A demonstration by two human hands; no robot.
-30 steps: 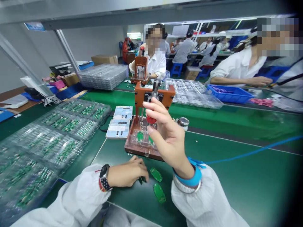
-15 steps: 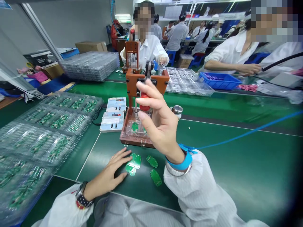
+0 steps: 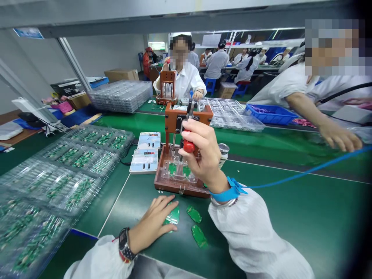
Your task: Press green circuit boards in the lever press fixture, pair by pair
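My right hand is closed around the red-knobbed lever handle of an orange-brown toggle press. On the press base, a clear fixture holds green circuit boards. My left hand lies flat, fingers spread, over a few green circuit boards on the bench, partly hiding them. To its right lie two loose green boards, an upper board and a lower board.
Clear trays of green boards line the left. Two display boxes and a small jar flank the press. A blue cord runs right from my wrist strap. Across the bench sit a co-worker and a blue bin.
My right hand's fingers have closed around the red handle. My left hand has moved further over the boards. The view has tilted up, and the right-hand co-worker's arm has reached toward the bench.
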